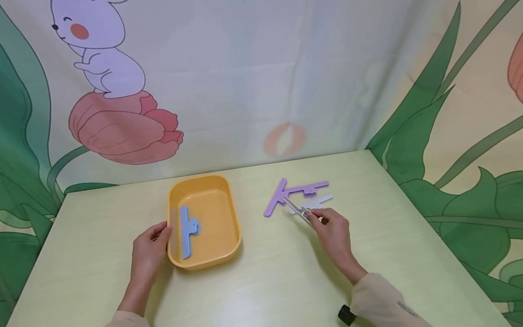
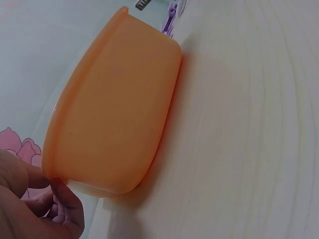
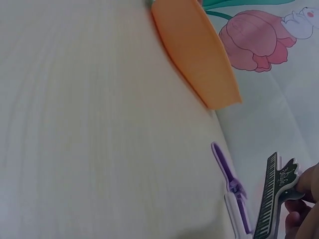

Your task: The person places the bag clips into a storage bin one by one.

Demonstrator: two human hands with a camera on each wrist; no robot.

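My left hand [image 1: 150, 249] pinches the left rim of a yellow-orange plastic tray [image 1: 222, 260]. A blue long-jawed clip [image 1: 185, 234] lies inside the tray, along its left side. My right hand [image 1: 333, 231] pinches a clip by its handle; the clip's dark face printed with piano keys [image 3: 266, 199] shows in the right wrist view. This held clip [image 1: 297, 210] is seen nearly edge-on in the head view, tilted over the clips on the table. Beneath and behind it lie purple clips [image 1: 275, 200] and a pale lavender clip [image 1: 324, 199], partly hidden by the hand.
The pale wooden table [image 1: 278, 277] carries everything, with a curtain [image 1: 229, 91] printed with plants and an animal along its back and right edges. A small black object [image 1: 346, 314] is at the right sleeve [image 1: 382, 302].
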